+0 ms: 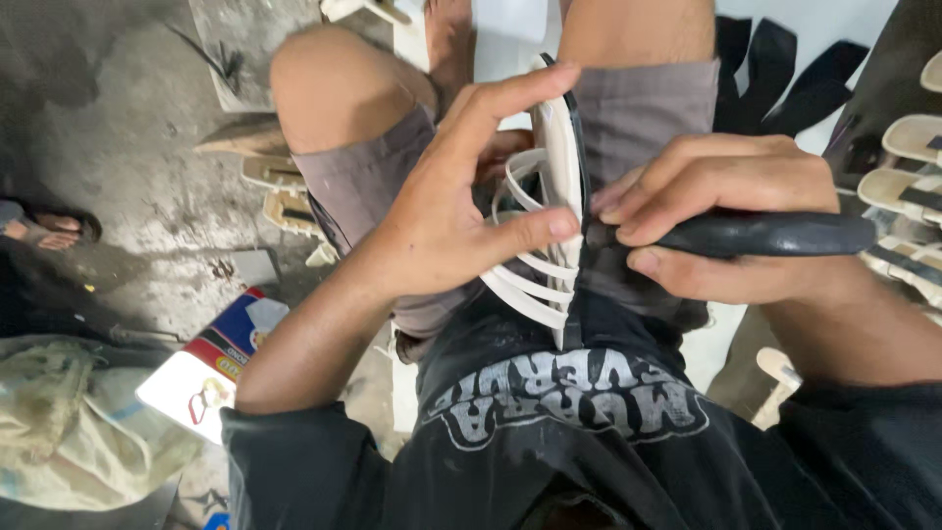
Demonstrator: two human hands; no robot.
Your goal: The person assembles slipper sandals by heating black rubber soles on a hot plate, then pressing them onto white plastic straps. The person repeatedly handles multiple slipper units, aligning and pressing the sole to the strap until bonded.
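My left hand [461, 196] grips a cream-white strappy sandal [551, 196] held on edge in my lap, fingers over the top of its sole and thumb pressed on its side. Several thin white straps [525, 280] curve out below the thumb. My right hand [726, 216] is closed around a black-handled tool [775, 234], its tip set against the sandal's dark sole edge beside my left thumb. I sit in grey shorts and a black printed shirt.
Beige sandals [908, 186] with dark straps lie in rows at the right, with black strap pieces [785, 79] above them. A colourful box [221, 358] and a pale sack [69, 432] rest on the concrete floor at left. Another person's sandalled foot [49, 231] shows far left.
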